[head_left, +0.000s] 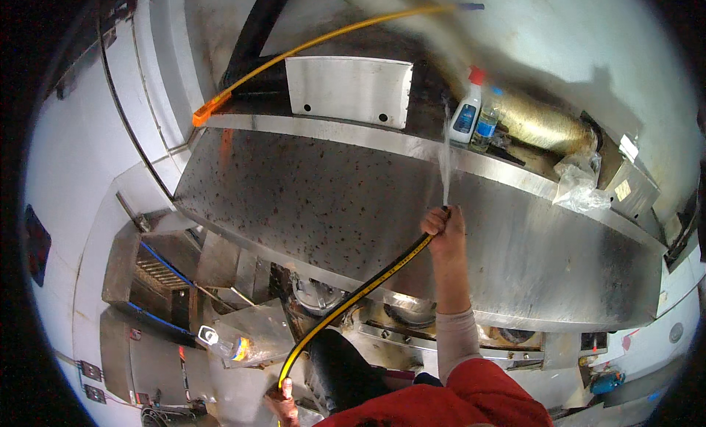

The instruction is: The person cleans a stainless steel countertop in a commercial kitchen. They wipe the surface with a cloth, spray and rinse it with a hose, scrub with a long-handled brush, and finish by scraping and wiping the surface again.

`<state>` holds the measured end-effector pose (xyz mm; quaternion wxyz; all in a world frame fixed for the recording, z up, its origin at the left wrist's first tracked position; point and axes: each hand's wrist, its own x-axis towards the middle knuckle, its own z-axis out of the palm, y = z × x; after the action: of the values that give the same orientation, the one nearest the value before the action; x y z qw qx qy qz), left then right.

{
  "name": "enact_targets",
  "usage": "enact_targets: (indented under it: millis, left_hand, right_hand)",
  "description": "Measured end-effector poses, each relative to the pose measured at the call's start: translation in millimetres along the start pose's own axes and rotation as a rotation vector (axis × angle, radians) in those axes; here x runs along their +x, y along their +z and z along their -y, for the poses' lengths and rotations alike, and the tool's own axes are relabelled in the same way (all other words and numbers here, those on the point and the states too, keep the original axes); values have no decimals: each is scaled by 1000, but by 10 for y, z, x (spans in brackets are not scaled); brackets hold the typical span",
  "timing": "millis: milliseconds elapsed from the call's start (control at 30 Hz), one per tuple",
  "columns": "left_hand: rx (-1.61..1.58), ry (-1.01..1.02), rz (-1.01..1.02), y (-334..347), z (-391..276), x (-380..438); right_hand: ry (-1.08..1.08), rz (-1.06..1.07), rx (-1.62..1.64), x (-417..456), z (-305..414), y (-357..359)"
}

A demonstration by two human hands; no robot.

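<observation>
My right hand [445, 227] grips the front end of a black hose [353, 298] with a yellow stripe. A jet of water [447, 167] shoots from the hose's mouth, away from me and over the far edge of a wide stainless steel hood [331, 198]. Lower down at the left, my left hand [283, 405] is closed around the same hose, its thumb along the top. Dark specks dot the hood's left part, while its right part looks wet and shiny with streaks.
Along the hood's far edge are a long yellow-handled brush [331, 38], a steel panel [350, 90], a spray bottle [468, 110], a clear bottle [486, 126], a foil-covered duct [543, 123] and a plastic bag [582, 187]. Below are burners [411, 310], fryers [160, 278] and a plastic jug [223, 347].
</observation>
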<state>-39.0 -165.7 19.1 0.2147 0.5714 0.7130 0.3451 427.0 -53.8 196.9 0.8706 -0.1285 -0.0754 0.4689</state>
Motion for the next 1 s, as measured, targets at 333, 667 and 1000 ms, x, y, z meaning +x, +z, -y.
enact_targets:
  millis: [333, 667, 1000]
  left_hand:
    - [33, -73, -68, -82, -160, 365]
    - [29, -71, -145, -150, -144, 700]
    - [43, 9, -91, -121, -159, 648]
  right_hand:
    - [-144, -110, -100, 12, -530, 351]
    - [-127, -148, -31, 82, -683, 430]
    - [-115, -78, 67, 64, -391, 231]
